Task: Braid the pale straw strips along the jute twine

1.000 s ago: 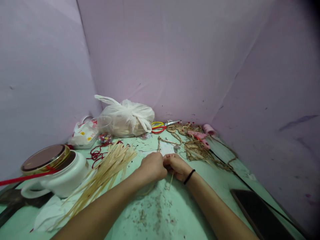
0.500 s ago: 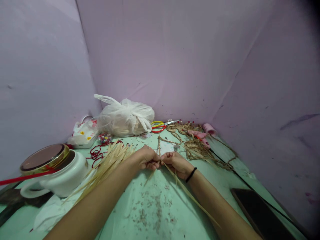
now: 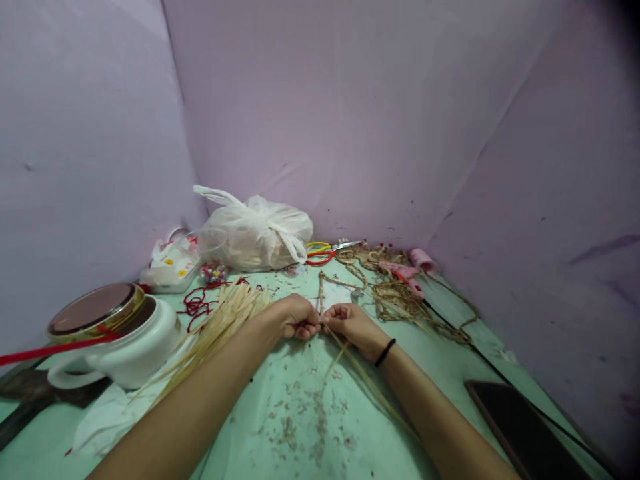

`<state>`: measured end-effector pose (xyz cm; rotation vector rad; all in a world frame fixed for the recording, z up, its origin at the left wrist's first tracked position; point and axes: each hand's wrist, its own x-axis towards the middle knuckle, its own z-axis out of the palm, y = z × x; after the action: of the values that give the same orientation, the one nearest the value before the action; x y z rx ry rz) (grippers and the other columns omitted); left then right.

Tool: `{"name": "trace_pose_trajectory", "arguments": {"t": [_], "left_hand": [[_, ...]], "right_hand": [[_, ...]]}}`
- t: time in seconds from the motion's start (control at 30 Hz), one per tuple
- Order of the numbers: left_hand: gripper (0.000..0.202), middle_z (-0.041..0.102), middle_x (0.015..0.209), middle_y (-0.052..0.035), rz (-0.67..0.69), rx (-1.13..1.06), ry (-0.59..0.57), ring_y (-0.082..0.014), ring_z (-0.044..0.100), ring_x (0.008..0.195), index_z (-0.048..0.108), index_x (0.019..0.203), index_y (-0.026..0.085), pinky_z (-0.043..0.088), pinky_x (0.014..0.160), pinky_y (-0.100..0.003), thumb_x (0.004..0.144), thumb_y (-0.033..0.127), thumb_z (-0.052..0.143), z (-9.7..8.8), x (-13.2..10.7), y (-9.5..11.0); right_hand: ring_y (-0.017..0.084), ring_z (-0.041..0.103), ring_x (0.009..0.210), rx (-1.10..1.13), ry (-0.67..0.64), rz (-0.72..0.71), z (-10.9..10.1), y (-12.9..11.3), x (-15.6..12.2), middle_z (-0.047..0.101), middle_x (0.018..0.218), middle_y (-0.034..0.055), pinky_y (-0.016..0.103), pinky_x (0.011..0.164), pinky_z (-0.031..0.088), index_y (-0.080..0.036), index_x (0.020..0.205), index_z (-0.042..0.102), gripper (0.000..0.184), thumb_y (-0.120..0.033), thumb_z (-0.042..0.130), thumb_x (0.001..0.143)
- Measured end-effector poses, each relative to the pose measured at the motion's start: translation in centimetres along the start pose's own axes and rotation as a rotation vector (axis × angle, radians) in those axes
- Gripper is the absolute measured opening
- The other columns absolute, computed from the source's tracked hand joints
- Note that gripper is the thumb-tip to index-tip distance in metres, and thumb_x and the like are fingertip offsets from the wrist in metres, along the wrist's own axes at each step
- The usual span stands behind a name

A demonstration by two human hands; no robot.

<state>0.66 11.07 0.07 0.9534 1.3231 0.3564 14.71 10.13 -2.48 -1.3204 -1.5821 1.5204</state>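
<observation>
My left hand (image 3: 300, 318) and my right hand (image 3: 353, 325) meet over the middle of the green table, fingertips pinched close together. Between them is the end of a brown braided cord (image 3: 321, 287), which runs away from me. A pale straw strip (image 3: 367, 380) trails from my right fingers toward my right forearm, and a short loose end crosses it. Both hands are closed; the exact spot where they grip is partly hidden by the fingers. Beside my left forearm lies a bundle of straw strips (image 3: 233, 310).
At left are a white teapot (image 3: 135, 350), a round gold-rimmed lid (image 3: 95, 310) and red yarn (image 3: 195, 303). A white plastic bag (image 3: 260, 233), scissors (image 3: 325, 253), tangled twine (image 3: 395, 300), a pink glue gun (image 3: 403, 272), a thread spool (image 3: 423, 260) and a phone (image 3: 520, 427) lie around.
A short straw end that hung below my left fingers now lies under my right hand, across the long strip. Both hands stay pinched together in nearly the same place.
</observation>
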Motion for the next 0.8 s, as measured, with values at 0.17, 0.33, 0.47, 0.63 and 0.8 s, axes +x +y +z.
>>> {"name": "trace_pose_trajectory", "arguments": {"t": [0.17, 0.33, 0.47, 0.63, 0.8], "left_hand": [[0.015, 0.039, 0.034, 0.0022, 0.005, 0.151, 0.119, -0.0046, 0.030, 0.031, 0.047, 0.044, 0.012, 0.020, 0.034, -0.019, 0.058, 0.009, 0.051, 0.1, 0.3, -0.3], [0.021, 0.030, 0.029, 0.0051, 0.108, 0.156, 0.183, -0.0040, 0.022, 0.029, 0.041, 0.040, 0.015, 0.013, 0.034, -0.020, 0.055, 0.013, 0.055, 0.8, -0.2, -0.5], [0.020, 0.032, 0.031, 0.0050, 0.134, 0.109, 0.179, -0.0038, 0.021, 0.030, 0.039, 0.040, 0.015, 0.012, 0.035, -0.020, 0.055, 0.010, 0.052, 1.1, -0.7, -0.3], [0.015, 0.035, 0.033, 0.0044, 0.108, 0.161, 0.215, -0.0052, 0.024, 0.031, 0.043, 0.042, 0.015, 0.014, 0.035, -0.021, 0.052, 0.012, 0.054, 1.4, -0.3, -0.5], [0.010, 0.041, 0.038, 0.0030, 0.233, 0.137, 0.295, -0.0092, 0.036, 0.041, 0.050, 0.050, 0.015, 0.023, 0.040, -0.021, 0.050, 0.013, 0.060, 2.1, 1.3, -1.9]], "right_hand": [[0.003, 0.027, 0.033, -0.098, 0.002, 0.035, -0.2, -0.1, 0.0, 0.042, 0.040, -0.0074, 0.017, 0.034, 0.019, -0.014, 0.058, 0.052, 0.008, -0.015, 0.055, 0.065], [0.002, 0.030, 0.033, -0.257, -0.025, 0.088, -1.6, -0.9, -0.6, 0.050, 0.045, -0.0054, 0.015, 0.033, 0.022, -0.013, 0.059, 0.055, 0.005, -0.012, 0.056, 0.064], [0.004, 0.037, 0.036, -0.339, -0.111, 0.150, -3.8, -1.6, -1.4, 0.054, 0.048, -0.0026, 0.015, 0.034, 0.030, -0.013, 0.058, 0.057, 0.006, -0.015, 0.057, 0.063], [0.008, 0.047, 0.042, -0.480, 0.031, 0.197, -5.7, -2.7, -2.2, 0.058, 0.054, 0.0019, 0.018, 0.039, 0.038, -0.012, 0.059, 0.058, 0.004, -0.015, 0.057, 0.063], [0.010, 0.050, 0.049, -0.456, 0.254, 0.059, -4.7, -4.1, -1.4, 0.058, 0.059, 0.0034, 0.020, 0.046, 0.041, -0.012, 0.066, 0.059, 0.009, -0.021, 0.055, 0.067]]}}
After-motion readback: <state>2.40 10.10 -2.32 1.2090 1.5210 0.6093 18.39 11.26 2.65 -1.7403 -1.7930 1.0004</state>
